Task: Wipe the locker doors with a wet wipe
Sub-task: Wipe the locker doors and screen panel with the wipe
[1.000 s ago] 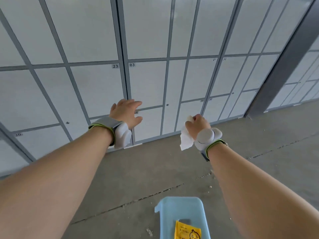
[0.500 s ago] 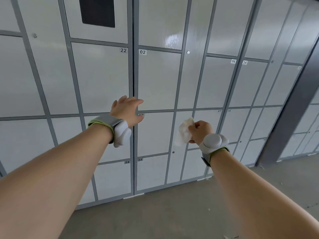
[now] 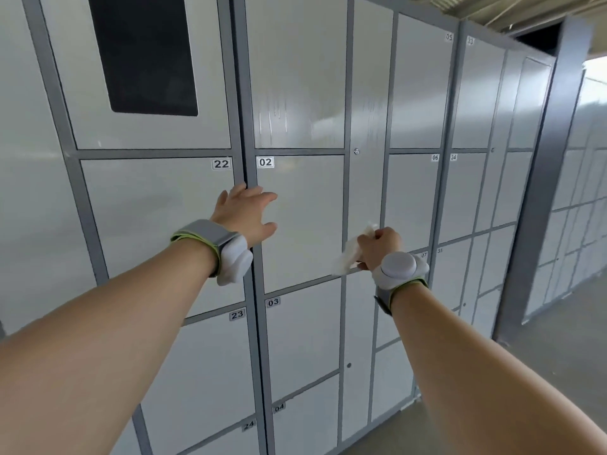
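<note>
Mostly buried in the fist: crumpled white wet wipe [image 3: 348, 254], only a ragged tail showing; cannot tell whether touching the pale grey metal locker doors [image 3: 305, 224]. Slants from upper right down to lower left, before the narrow door. Pinched by the curled fingers of the right hand [image 3: 379, 246]. Spread wide and holding nothing, left hand [image 3: 244, 213], over the grey seam beside number 02; contact unclear.

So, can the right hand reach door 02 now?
Probably yes: the right hand holds the wet wipe just beside door 02, with nothing between; the left hand is over its left side.
</note>
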`<action>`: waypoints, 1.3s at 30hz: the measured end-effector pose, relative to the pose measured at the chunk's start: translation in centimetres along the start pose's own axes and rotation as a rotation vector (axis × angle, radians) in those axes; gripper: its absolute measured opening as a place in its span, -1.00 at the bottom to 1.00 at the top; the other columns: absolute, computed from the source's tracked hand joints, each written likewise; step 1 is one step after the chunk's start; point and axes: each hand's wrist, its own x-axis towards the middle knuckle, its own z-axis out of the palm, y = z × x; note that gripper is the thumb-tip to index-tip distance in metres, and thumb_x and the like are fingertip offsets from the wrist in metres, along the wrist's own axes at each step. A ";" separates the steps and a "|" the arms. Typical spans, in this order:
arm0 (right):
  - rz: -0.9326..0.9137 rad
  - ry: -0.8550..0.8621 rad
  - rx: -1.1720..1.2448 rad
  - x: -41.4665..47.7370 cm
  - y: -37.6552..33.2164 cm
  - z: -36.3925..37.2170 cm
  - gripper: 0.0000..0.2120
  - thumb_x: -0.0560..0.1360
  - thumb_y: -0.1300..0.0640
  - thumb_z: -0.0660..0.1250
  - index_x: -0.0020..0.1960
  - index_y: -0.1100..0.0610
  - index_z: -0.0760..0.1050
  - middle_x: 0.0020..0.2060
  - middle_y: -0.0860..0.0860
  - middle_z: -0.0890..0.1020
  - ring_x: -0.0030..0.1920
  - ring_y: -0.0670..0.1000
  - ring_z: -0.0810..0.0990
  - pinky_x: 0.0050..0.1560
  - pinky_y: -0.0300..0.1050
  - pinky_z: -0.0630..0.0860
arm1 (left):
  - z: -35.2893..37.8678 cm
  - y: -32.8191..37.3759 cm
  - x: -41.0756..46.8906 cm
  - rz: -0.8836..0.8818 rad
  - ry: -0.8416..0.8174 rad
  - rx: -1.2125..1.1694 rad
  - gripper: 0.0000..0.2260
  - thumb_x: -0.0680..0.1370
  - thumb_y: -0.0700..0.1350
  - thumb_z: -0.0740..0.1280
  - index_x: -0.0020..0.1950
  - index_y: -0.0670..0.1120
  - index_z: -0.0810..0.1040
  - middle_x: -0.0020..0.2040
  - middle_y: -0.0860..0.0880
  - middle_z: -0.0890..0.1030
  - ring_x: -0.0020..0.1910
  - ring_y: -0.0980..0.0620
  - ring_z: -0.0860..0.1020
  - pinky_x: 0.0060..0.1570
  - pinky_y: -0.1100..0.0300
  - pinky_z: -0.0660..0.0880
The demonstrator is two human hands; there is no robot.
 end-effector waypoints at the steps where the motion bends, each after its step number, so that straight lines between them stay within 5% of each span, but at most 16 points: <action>1: 0.004 0.017 -0.017 1.0 -0.2 0.8 -0.78 0.50 0.28 0.17 -0.29 0.09 0.31 -0.38 0.05 0.49 -0.37 0.15 0.55 -0.15 0.01 0.52 | 0.2 -0.6 1.4 0.023 -0.002 0.012 -0.47 0.58 0.05 0.23 0.52 0.06 0.16 0.54 -0.03 0.12 0.52 -0.08 -0.02 0.46 -0.01 -0.04; 12: 0.046 0.156 -0.002 11.0 0.3 2.0 -0.77 0.50 0.19 0.16 -0.32 0.08 0.44 -0.43 0.00 0.53 -0.26 0.14 0.58 -0.09 -0.09 0.40 | 3.2 -0.8 11.1 0.142 0.074 0.000 -0.49 0.57 0.02 0.23 0.50 0.03 0.20 0.51 -0.02 0.19 0.52 -0.05 -0.02 0.45 -0.01 -0.04; 19: -0.060 0.139 0.021 22.0 -1.9 2.2 -0.69 0.57 0.16 0.12 -0.36 0.09 0.27 -0.45 -0.01 0.36 -0.39 0.06 0.31 -0.30 -0.19 0.23 | 4.1 1.2 19.7 0.136 0.186 0.051 -0.50 0.59 0.00 0.22 0.51 0.01 0.17 0.53 -0.02 0.14 0.53 -0.04 -0.05 0.45 0.01 -0.10; 24: -0.205 0.256 0.290 32.6 -4.1 -0.9 -0.96 0.50 0.18 0.21 -0.10 0.07 0.36 -0.19 0.04 0.45 -0.17 0.07 0.38 -0.12 -0.13 0.36 | 4.0 5.3 29.8 0.082 0.289 0.066 -0.49 0.59 0.02 0.22 0.52 0.03 0.15 0.54 -0.01 0.10 0.53 -0.03 -0.08 0.46 0.01 -0.15; 28: -0.201 0.174 0.198 38.4 -6.5 -3.4 -0.70 0.43 0.30 0.12 -0.33 0.02 0.09 -0.37 0.06 0.19 -0.41 0.07 0.18 -0.29 -0.12 0.06 | 3.3 7.7 35.2 0.098 0.372 0.158 -0.47 0.60 -0.01 0.20 0.53 0.03 0.10 0.56 -0.01 0.04 0.53 -0.01 -0.11 0.46 0.02 -0.18; 31: -0.214 0.110 0.228 42.7 -8.8 -4.7 -0.78 0.49 0.29 0.12 -0.26 0.06 0.20 -0.36 0.08 0.26 -0.74 -0.03 0.30 -0.27 -0.17 0.18 | 2.4 9.5 39.0 0.114 0.411 0.237 -0.46 0.60 -0.01 0.17 0.54 0.02 0.06 0.56 -0.01 -0.01 0.53 -0.01 -0.13 0.47 0.00 -0.20; 34: -0.320 0.094 0.400 46.5 -10.9 -4.0 -0.87 0.50 0.23 0.22 -0.02 0.09 0.28 -0.15 0.13 0.44 -0.33 0.04 0.57 -0.11 -0.18 0.55 | 1.2 10.6 42.8 0.108 0.445 0.285 -0.44 0.60 0.01 0.17 0.55 0.04 0.02 0.57 -0.02 -0.04 0.53 -0.03 -0.14 0.47 -0.02 -0.20; 36: -0.379 0.124 0.430 47.9 -12.0 -3.3 -0.79 0.49 0.19 0.27 0.08 0.07 0.30 -0.03 0.12 0.48 -0.05 0.15 0.54 0.12 0.08 0.54 | 0.6 10.8 43.9 0.108 0.452 0.330 -0.43 0.60 0.01 0.17 0.55 0.05 0.00 0.57 -0.02 -0.05 0.53 -0.02 -0.14 0.47 -0.03 -0.20; 39: -0.415 0.136 0.511 50.4 -13.6 -3.1 -0.65 0.49 0.19 0.27 0.26 0.16 0.37 0.01 0.15 0.50 0.04 0.21 0.55 0.14 0.13 0.52 | 0.2 11.2 46.6 0.126 0.503 0.368 -0.43 0.60 0.01 0.17 0.55 0.05 0.01 0.57 -0.01 -0.04 0.53 -0.01 -0.14 0.46 -0.02 -0.20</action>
